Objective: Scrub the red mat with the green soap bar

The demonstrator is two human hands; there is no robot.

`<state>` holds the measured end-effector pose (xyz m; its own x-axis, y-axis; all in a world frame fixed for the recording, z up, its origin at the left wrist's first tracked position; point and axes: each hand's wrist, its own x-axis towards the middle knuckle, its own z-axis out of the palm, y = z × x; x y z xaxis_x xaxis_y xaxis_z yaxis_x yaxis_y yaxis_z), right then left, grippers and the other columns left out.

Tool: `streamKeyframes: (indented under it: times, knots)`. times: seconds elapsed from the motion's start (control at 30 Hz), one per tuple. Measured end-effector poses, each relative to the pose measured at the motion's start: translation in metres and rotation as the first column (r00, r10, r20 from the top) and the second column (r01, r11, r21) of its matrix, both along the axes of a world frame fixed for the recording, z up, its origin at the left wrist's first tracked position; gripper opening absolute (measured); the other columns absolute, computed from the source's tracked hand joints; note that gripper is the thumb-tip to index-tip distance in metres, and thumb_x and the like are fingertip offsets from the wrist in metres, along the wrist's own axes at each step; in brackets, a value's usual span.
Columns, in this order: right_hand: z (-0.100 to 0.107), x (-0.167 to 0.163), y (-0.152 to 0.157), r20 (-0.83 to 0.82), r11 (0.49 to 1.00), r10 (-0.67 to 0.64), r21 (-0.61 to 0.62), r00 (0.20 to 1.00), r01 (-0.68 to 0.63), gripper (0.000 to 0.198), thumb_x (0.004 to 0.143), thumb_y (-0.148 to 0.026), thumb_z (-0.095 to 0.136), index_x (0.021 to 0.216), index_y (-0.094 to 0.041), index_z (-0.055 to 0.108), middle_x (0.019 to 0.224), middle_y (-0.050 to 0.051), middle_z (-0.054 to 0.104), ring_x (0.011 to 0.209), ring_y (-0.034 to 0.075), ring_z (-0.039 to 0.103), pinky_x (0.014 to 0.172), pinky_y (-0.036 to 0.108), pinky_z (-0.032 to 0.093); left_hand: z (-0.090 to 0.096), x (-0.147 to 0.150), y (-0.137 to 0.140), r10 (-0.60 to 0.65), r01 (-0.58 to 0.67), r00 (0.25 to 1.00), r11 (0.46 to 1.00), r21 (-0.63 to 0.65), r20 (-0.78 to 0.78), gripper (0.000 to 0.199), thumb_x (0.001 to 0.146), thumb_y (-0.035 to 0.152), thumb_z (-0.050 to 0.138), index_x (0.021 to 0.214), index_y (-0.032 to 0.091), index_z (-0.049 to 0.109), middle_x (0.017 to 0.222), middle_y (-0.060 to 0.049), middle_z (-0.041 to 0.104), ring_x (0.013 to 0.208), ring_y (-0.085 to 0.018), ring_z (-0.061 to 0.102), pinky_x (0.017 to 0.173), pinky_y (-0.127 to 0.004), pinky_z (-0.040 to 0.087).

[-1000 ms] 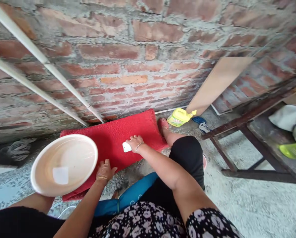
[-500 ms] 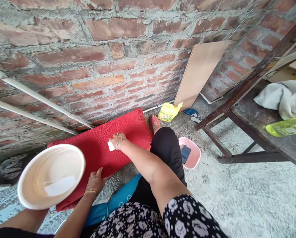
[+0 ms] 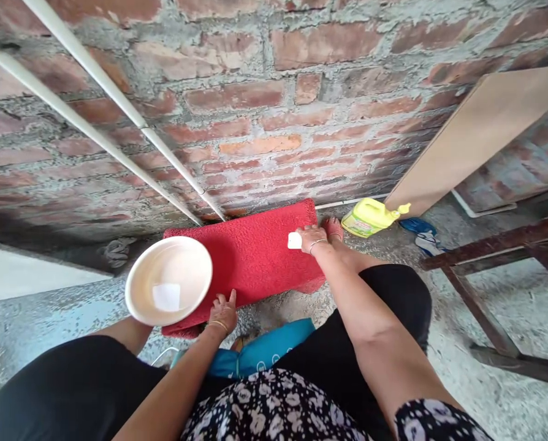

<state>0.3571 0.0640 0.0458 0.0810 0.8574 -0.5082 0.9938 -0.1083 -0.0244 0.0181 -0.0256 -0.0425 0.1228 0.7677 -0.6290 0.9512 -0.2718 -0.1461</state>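
Observation:
A thick red mat (image 3: 260,251) with a rough, nubby surface lies along the foot of the wall. Near its right end, my right hand (image 3: 312,236) is closed around a small white block (image 3: 295,241), pressed down on the mat. Most of the block is under my fingers, so its exact kind is unclear. My left hand (image 3: 223,311) rests at the mat's near edge with fingers apart, holding nothing. Beside it, a round cream basin (image 3: 138,285) stands on the mat's left end, seemingly with water in it and a bright reflection.
A yellow detergent jug (image 3: 363,218) stands by my foot. A tan board (image 3: 476,135) leans on the brick wall, near a dark wooden frame (image 3: 480,312). White pipes (image 3: 113,82) slant down at left. Blue cloth (image 3: 274,343) lies between my legs.
My right hand has slid the white block from the mat's middle toward its right end. My left hand stays by the near edge. The view has shifted left; the pink tub has left sight.

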Motion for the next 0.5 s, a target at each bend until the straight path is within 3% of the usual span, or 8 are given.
streamKeyframes:
  times: [0.13,0.23,0.4,0.5]
  knots:
    - [-0.015,-0.03,0.01,-0.049,0.998,0.054,0.014,0.997,-0.054,0.053,0.079,-0.038,0.058,0.13,-0.031,0.047,0.131,0.011,0.048,0.122,0.025,0.042,0.097,0.042,0.032,0.002,-0.001,-0.001,-0.005,0.005,1.0,0.999,-0.032,-0.015,0.077,0.078,0.029,0.052,0.146,0.021,0.015,0.141,-0.026,0.026,0.123,-0.035,0.038,0.092,-0.04,0.036]
    - [-0.018,-0.005,0.008,0.018,1.0,0.014,0.015,1.0,-0.014,0.045,0.08,-0.036,0.056,0.125,-0.028,0.052,0.129,0.013,0.05,0.122,0.027,0.04,0.098,0.044,0.029,0.003,-0.003,0.001,-0.013,0.013,1.0,0.999,-0.046,0.0,0.081,0.077,0.031,0.054,0.146,0.022,0.013,0.142,-0.027,0.026,0.123,-0.035,0.038,0.092,-0.041,0.036]
    - [-0.017,0.057,-0.003,0.231,0.986,-0.167,0.034,0.958,0.164,0.042,0.082,-0.028,0.052,0.123,-0.021,0.054,0.136,0.019,0.041,0.124,0.033,0.037,0.094,0.048,0.03,0.003,0.003,0.002,-0.04,0.04,0.999,0.999,-0.035,-0.002,0.083,0.074,0.032,0.056,0.145,0.015,0.017,0.137,-0.032,0.029,0.119,-0.04,0.042,0.091,-0.045,0.035]
    - [-0.023,0.053,-0.005,0.227,0.999,-0.045,0.023,0.973,0.041,0.053,0.072,-0.028,0.062,0.125,-0.025,0.052,0.133,0.016,0.044,0.127,0.035,0.033,0.097,0.051,0.026,0.006,0.005,0.003,-0.031,0.032,0.999,0.999,-0.037,0.008,0.084,0.073,0.032,0.057,0.145,0.015,0.018,0.138,-0.032,0.028,0.119,-0.042,0.041,0.09,-0.046,0.035]
